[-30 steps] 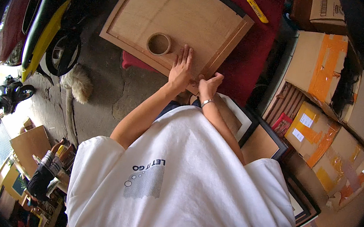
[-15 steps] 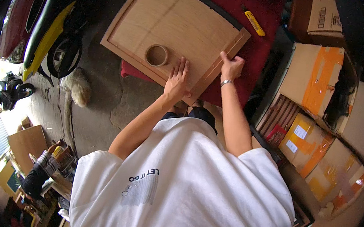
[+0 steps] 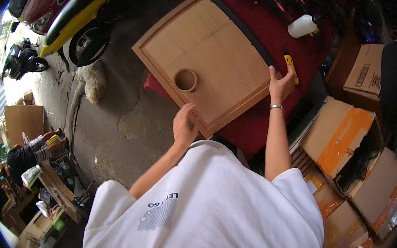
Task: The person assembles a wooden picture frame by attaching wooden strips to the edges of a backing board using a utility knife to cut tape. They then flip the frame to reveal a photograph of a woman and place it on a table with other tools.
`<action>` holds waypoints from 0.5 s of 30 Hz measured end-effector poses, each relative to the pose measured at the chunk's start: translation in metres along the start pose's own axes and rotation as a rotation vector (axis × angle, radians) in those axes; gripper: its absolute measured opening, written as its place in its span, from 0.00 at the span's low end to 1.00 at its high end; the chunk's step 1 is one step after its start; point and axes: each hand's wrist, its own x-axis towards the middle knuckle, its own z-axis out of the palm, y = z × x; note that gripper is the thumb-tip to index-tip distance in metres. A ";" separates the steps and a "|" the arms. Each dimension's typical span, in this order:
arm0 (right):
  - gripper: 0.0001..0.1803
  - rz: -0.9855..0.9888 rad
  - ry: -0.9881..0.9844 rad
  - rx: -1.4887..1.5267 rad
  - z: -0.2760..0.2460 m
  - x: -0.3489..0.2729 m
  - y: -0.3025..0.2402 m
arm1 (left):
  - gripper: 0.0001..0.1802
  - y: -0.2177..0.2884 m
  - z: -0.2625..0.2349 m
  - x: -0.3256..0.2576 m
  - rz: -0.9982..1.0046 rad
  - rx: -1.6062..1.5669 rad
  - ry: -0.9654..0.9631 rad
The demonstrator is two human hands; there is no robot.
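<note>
Low in the frame, the person's white shirt fills the foreground, and 2 bare forearms rise from it toward the centre. The left hand (image 3: 184, 128) rests at the near edge of the wooden panel (image 3: 214, 58), fingers curled loosely against the rim; whether it truly grips there I cannot tell. The right hand (image 3: 281, 82) closes over the panel's right corner, just beside a yellow utility knife (image 3: 291, 68). The panel, with 1 round hole (image 3: 185, 79), lies tilted across a red table (image 3: 275, 117) in the upper centre. The step in hand looks like positioning the panel; the next move calls for both hands holding firmly and shifting together.
</note>
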 end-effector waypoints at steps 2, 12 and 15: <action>0.54 -0.184 -0.261 0.093 0.019 0.022 0.008 | 0.35 -0.015 0.022 -0.026 -0.537 -0.096 0.205; 0.43 -0.028 -0.553 -0.162 0.020 0.017 -0.060 | 0.30 -0.068 0.026 0.007 -0.893 -0.661 0.576; 0.43 0.005 -0.407 -0.112 0.020 -0.033 -0.074 | 0.26 -0.090 -0.016 0.017 -0.834 -0.543 0.682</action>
